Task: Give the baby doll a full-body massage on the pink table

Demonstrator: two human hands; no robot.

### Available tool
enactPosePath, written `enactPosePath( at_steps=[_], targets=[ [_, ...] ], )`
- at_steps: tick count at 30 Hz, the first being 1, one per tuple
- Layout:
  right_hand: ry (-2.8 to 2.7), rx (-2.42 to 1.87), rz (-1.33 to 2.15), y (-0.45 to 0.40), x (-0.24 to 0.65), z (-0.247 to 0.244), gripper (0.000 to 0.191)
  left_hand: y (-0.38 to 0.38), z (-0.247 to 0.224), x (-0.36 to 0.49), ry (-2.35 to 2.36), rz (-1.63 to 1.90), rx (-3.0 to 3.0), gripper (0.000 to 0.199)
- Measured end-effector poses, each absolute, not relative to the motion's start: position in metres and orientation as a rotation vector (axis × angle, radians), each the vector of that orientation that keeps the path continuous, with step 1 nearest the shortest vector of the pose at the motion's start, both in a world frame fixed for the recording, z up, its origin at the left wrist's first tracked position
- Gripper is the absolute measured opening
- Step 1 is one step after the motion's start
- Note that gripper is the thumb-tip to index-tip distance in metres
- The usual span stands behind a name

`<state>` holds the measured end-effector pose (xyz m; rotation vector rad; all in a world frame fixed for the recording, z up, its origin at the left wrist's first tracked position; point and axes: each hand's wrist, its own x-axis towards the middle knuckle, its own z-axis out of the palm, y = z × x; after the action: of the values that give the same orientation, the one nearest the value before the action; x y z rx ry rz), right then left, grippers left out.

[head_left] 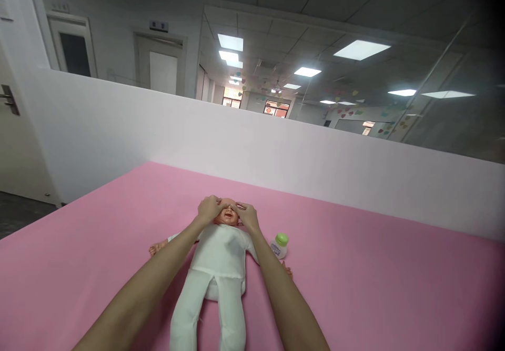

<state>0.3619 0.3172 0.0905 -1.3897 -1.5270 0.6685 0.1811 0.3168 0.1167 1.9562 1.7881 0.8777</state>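
Observation:
A baby doll (219, 251) in a white suit lies on its back, its head towards the far side and its mouth showing. My left hand (210, 209) holds the left side of the doll's head, its thumb across the eye area. On the right side of the head, my right hand (247, 216) has its fingers around the edge and its thumb near the other eye. The two thumbs are close together over the upper face. Both of the doll's arms are spread out, partly behind my forearms.
A small bottle with a green cap (281, 241) stands right of the doll, near my right forearm. The pink padded surface (366, 267) ends at a low white wall (276, 151) with glass above. A door (19, 130) is at the far left.

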Motion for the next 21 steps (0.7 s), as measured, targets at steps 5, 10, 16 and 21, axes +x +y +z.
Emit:
enactPosePath(
  at_steps=[5,10,16,21],
  targets=[
    [-1.525,-1.373,0.654,0.318,0.366,0.085,0.044,0.316,0.119,0.175,1.711,0.846,1.963,0.036],
    [-1.532,-1.378,0.642,0.312,0.366,0.083,0.046,0.316,0.117,0.171,1.673,0.853,1.993,0.043],
    [-1.565,-1.386,0.609,0.311,0.361,0.087,0.042,0.313,0.111,0.169,1.62,0.902,2.004,0.048],
    [-1.581,-1.42,0.546,0.313,0.357,0.083,0.043,0.313,0.105,0.171,1.675,0.908,2.027,0.041]
  ],
)
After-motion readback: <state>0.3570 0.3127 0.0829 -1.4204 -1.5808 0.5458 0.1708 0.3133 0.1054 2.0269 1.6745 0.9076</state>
